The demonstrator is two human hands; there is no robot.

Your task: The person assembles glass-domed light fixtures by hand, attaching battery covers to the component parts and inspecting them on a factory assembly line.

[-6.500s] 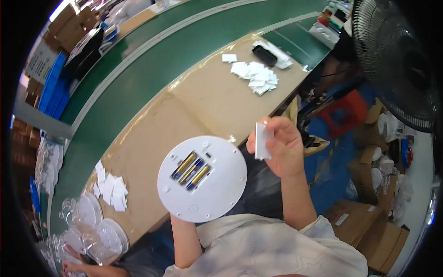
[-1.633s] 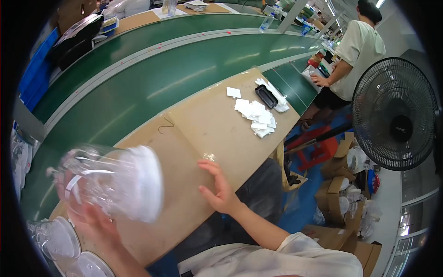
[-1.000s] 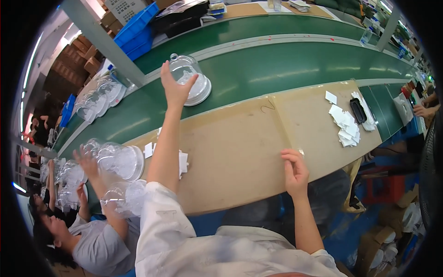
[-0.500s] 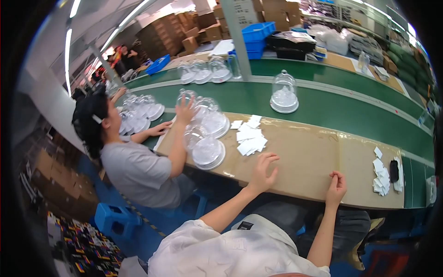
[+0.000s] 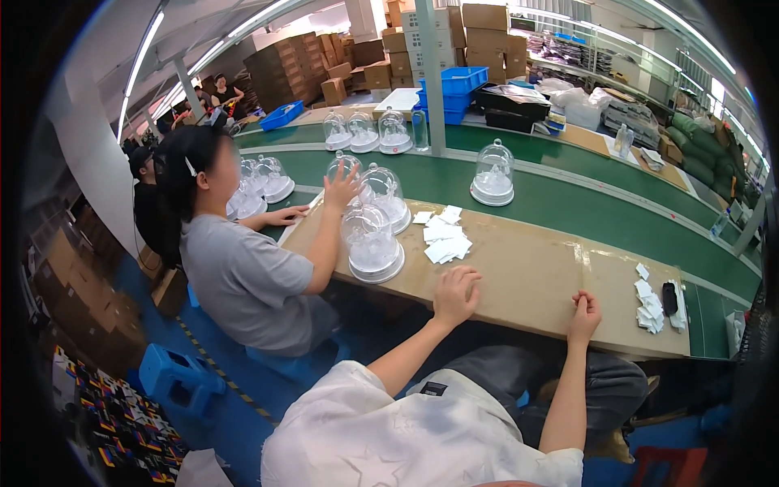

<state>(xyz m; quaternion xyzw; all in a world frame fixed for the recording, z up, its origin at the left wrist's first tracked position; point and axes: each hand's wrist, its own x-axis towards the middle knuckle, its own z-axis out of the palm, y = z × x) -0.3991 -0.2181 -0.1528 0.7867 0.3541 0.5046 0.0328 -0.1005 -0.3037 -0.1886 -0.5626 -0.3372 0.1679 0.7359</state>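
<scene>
My left hand rests near the front edge of the cardboard-covered bench, fingers loosely bent and holding nothing that shows. Just beyond its fingertips lies a loose heap of small white cards. My right hand is farther right at the same edge, its fingers curled to the thumb; whatever they may hold is too small to make out. Left of the white cards stand clear domes on round white bases, including a near dome and another dome behind it. A co-worker's raised hand is beside these domes.
A single dome stands on the green conveyor. More white cards lie beside a black object at the bench's right end. The seated co-worker is on my left, near a blue stool. Blue crates stand behind.
My left hand has lowered toward the bench and its fingers have drawn closer together. My right hand stays curled. The whole view has shifted, and the co-worker's hand remains raised by the domes.
</scene>
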